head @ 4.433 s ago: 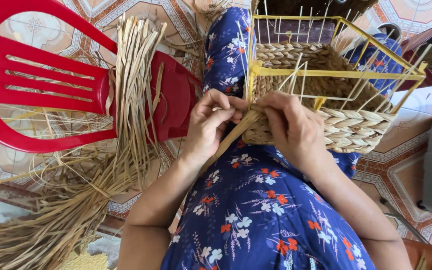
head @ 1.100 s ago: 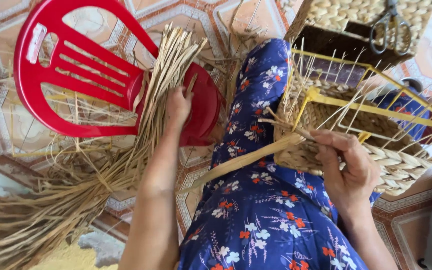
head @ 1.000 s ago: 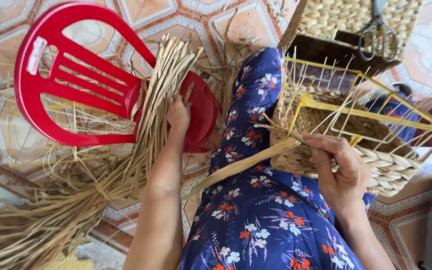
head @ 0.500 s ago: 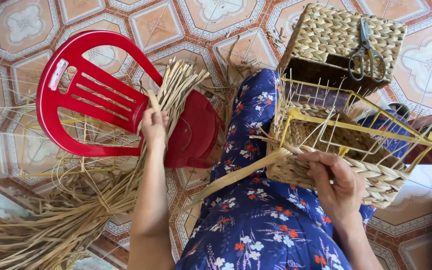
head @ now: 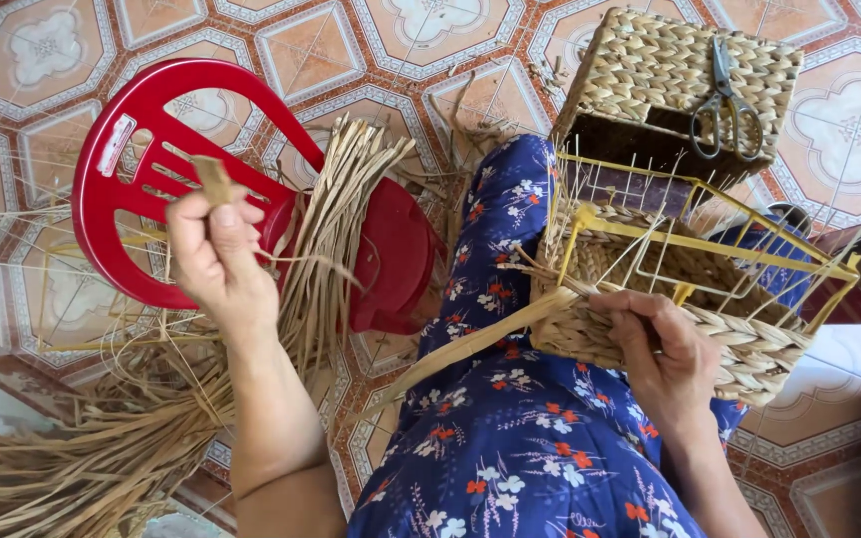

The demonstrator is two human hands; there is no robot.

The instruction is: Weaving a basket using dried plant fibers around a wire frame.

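At left, the left hand (head: pixel 216 254) pinches a dry straw strand (head: pixel 214 179) before the red chair (head: pixel 142 189) (straw bundle (head: pixel 336 229) draped over it). Centre-right, the right hand (head: pixel 665 354) grips the half-woven basket (head: pixel 680 289); scissors (head: pixel 724 100) lie on a finished basket (head: pixel 650 70), upper right.

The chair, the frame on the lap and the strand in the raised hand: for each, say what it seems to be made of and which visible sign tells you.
Chair: moulded plastic, glossy red, with a smooth one-piece slatted back.
Frame: probably metal wire coated yellow; thin straight rods.
Strand in the left hand: dried plant fibre, perhaps grass or reed; matt tan, flat, like the bundle beside it.
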